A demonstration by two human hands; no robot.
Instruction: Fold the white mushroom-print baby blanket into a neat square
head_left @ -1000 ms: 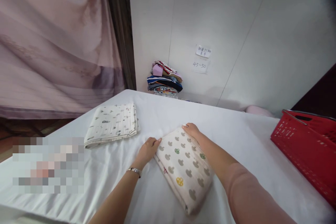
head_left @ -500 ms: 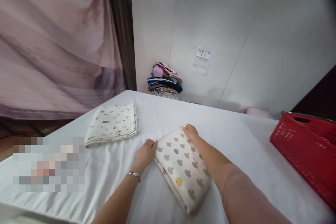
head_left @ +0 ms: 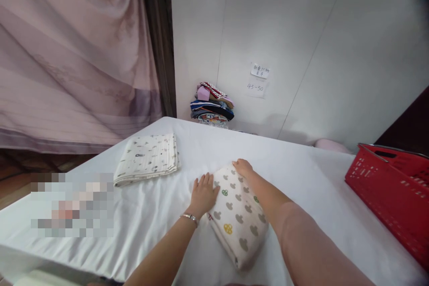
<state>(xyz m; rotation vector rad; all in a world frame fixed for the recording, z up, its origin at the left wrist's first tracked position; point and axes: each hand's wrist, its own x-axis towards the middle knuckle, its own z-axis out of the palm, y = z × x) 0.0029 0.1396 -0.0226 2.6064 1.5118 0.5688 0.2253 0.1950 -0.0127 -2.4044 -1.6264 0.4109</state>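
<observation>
A folded cream blanket (head_left: 239,219) with grey apple prints and a few green and yellow ones lies at an angle in front of me. My left hand (head_left: 203,194) rests flat on its far left side with the fingers spread. At the far corner, my right hand (head_left: 242,168) has its fingers closed on the blanket's edge; the fingertips are partly hidden. Further left on the white sheet lies a second folded cloth (head_left: 147,158), white with small dark prints, which neither hand touches.
A red plastic basket (head_left: 385,192) stands at the right edge of the white-covered surface (head_left: 147,228). Behind it, a stack of folded clothes (head_left: 212,107) rises by the wall, near paper notes (head_left: 257,89). A pink curtain (head_left: 77,53) hangs on the left. A blurred patch covers the left front.
My left hand has let go of the blanket's left corner and moved right, spreading flat onto it. That corner now lies further in. My right hand stays at the far corner.
</observation>
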